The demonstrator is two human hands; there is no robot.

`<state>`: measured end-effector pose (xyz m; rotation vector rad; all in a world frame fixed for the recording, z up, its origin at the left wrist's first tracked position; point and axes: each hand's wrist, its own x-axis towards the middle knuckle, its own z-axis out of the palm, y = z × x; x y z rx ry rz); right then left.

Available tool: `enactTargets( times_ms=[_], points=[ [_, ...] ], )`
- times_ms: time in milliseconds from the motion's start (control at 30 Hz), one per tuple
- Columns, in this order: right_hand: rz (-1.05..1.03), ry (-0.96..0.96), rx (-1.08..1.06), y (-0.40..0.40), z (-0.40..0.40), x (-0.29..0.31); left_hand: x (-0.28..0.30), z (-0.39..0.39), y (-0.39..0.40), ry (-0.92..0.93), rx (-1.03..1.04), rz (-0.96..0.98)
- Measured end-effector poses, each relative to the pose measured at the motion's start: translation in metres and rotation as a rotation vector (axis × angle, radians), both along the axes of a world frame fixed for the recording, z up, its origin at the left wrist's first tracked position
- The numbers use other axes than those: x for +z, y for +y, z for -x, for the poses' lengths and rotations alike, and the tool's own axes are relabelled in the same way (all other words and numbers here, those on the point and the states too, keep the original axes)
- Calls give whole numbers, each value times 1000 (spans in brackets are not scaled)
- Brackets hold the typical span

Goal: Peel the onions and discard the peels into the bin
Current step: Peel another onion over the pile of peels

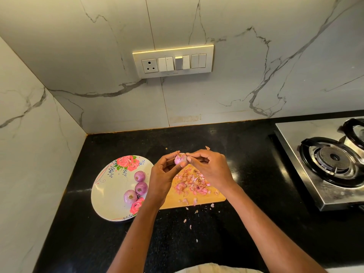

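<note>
My left hand (163, 174) grips a small pink onion (180, 159) above the wooden cutting board (199, 200). My right hand (208, 166) pinches the onion's top with thumb and forefinger. A heap of pink onion peels (192, 183) lies on the board beneath my hands. Three purple onions (139, 187) sit on a white flowered plate (110, 194) to the left of the board. No bin is in view.
Loose peel scraps (190, 221) are scattered on the black counter (256, 174) in front of the board. A steel gas stove (327, 164) stands at the right. A marble wall with a switch panel (173, 61) rises behind and on the left.
</note>
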<state>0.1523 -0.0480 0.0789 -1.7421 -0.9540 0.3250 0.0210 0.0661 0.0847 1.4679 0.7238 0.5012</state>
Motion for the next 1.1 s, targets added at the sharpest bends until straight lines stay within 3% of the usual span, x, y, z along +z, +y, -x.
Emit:
enactTargets(
  times_ms=[433,700,1100],
  points=[
    [-18,65,-91,3,8,-5,-4,3,0,-27,-5,94],
    [-84,309,-36,3,2,0,-7,-2,5,-32,-3,83],
    [-88,235,-55,5,4,-1,-5,-1,2,-90,-7,142]
  ],
)
